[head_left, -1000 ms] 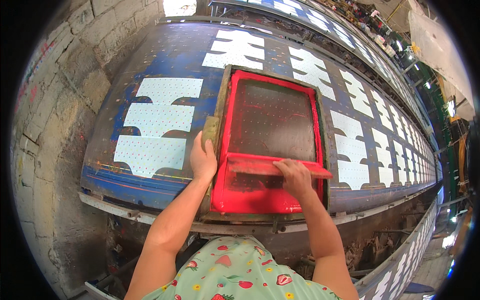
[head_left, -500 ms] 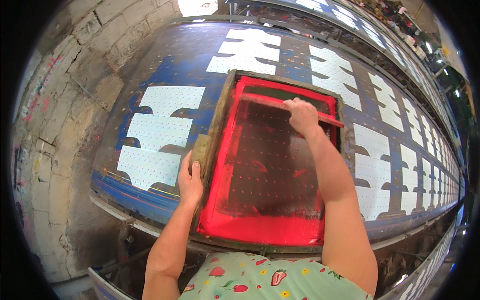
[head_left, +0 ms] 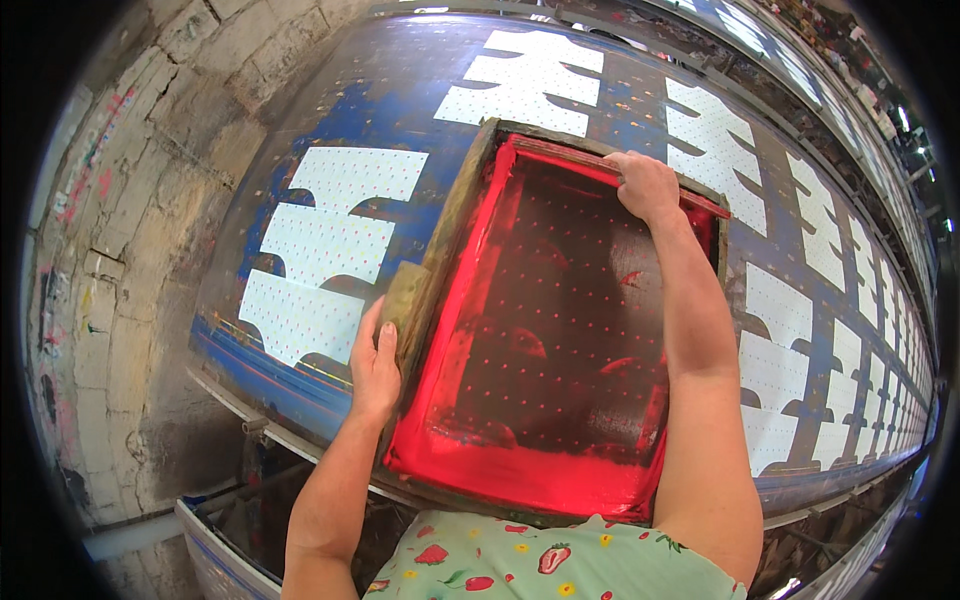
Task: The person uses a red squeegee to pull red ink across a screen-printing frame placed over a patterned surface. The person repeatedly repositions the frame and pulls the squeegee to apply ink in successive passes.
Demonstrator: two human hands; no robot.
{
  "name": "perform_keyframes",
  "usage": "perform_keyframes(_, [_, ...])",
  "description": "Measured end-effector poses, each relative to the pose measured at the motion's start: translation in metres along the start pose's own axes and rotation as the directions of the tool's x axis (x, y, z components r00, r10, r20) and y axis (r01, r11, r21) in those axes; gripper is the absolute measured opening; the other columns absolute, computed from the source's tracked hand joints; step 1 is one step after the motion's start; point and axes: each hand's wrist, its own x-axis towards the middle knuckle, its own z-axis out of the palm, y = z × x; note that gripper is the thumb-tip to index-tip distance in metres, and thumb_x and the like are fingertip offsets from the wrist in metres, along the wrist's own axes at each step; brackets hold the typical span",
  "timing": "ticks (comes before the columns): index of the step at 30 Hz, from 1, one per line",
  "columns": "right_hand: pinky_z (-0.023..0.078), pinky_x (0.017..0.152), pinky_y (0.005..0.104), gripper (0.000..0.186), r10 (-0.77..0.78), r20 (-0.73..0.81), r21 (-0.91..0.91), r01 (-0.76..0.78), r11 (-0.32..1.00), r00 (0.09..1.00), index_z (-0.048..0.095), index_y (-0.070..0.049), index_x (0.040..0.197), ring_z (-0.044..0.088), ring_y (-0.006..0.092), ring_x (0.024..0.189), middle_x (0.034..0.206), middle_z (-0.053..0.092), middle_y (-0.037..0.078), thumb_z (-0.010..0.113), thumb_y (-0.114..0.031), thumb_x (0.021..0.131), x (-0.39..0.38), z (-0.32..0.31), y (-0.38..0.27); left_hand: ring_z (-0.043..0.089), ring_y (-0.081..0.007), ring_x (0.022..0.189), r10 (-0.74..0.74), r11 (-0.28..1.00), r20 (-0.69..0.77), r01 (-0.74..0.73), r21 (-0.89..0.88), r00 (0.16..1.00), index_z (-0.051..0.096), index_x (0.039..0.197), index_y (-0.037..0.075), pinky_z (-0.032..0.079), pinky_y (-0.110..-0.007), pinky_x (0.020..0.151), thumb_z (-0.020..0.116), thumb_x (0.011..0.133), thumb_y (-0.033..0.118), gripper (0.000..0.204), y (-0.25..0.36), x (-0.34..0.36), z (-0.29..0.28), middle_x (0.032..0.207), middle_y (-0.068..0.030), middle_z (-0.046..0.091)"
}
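A screen-printing frame (head_left: 455, 225) with wooden rails lies flat on the long table in front of me. Red ink borders its dark mesh (head_left: 560, 340), thickest along the near end, and rows of small dots show in the mesh. My right hand (head_left: 648, 188) is closed round a long, red-stained squeegee (head_left: 708, 204), which lies crosswise at the far end of the frame. At the left rail, my left hand (head_left: 374, 375) grips the frame beside a wooden block (head_left: 405, 300), thumb uppermost; its other fingers are mostly hidden.
White cut fabric pieces (head_left: 330, 235) with small coloured dots lie on the blue-stained table (head_left: 350, 125), left, beyond and right of the frame. More pieces run in rows toward the far right. A rough block wall (head_left: 150, 250) stands at the left, and a rail (head_left: 270, 430) follows the table's near edge.
My right hand has pushed the squeegee farther away, up to the far rail, baring more dark mesh. My left hand keeps its hold on the frame. The view has shifted slightly.
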Motion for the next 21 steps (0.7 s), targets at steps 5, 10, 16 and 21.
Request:
perform_keyframes(5, [0.062, 0.108, 0.0491, 0.047, 0.016, 0.097, -0.028, -0.014, 1.000, 0.995, 0.082, -0.020, 0.137, 0.077, 0.0340, 0.125, 0.132, 0.082, 0.012, 0.063, -0.009, 0.095, 0.007, -0.010, 0.000, 0.062, -0.0297, 0.143, -0.044, 0.999, -0.011, 0.044, 0.001, 0.999, 0.059, 0.159, -0.004, 0.045, -0.042, 0.125, 0.053, 0.120, 0.014, 0.044, 0.002, 0.002, 0.002, 0.154, -0.0195, 0.068])
perform_keyframes(10, [0.062, 0.108, 0.0489, 0.047, -0.002, 0.207, -0.034, 0.009, 0.999, 0.978, 0.083, -0.018, 0.134, 0.078, 0.0343, 0.124, 0.132, 0.082, 0.013, 0.064, -0.013, 0.092, -0.027, -0.028, -0.024, 0.063, -0.0322, 0.144, -0.011, 1.000, -0.006, 0.011, 0.016, 1.000, 0.060, 0.158, -0.004, 0.046, -0.042, 0.124, 0.054, 0.118, 0.013, 0.044, -0.002, 0.003, 0.001, 0.153, -0.0214, 0.068])
perform_keyframes(16, [0.064, 0.102, 0.0511, 0.043, -0.021, 0.256, -0.016, 0.026, 1.000, 0.966, 0.083, -0.017, 0.129, 0.079, 0.0361, 0.119, 0.124, 0.084, 0.014, 0.064, -0.011, 0.090, -0.134, -0.048, -0.085, 0.066, -0.0403, 0.141, 0.077, 0.995, -0.009, -0.076, 0.067, 0.997, 0.062, 0.155, -0.004, 0.049, -0.046, 0.121, 0.058, 0.116, 0.018, 0.045, -0.018, 0.008, 0.001, 0.151, -0.0267, 0.069])
perform_keyframes(21, [0.064, 0.099, 0.0529, 0.039, -0.038, 0.266, 0.009, 0.037, 0.999, 0.963, 0.083, -0.016, 0.124, 0.080, 0.0381, 0.115, 0.119, 0.084, 0.016, 0.065, -0.012, 0.090, -0.234, -0.061, -0.143, 0.065, -0.0447, 0.141, 0.095, 0.993, -0.053, -0.092, 0.069, 0.994, 0.063, 0.153, -0.004, 0.049, -0.050, 0.121, 0.070, 0.112, 0.028, 0.053, -0.032, 0.011, 0.006, 0.149, -0.0288, 0.069])
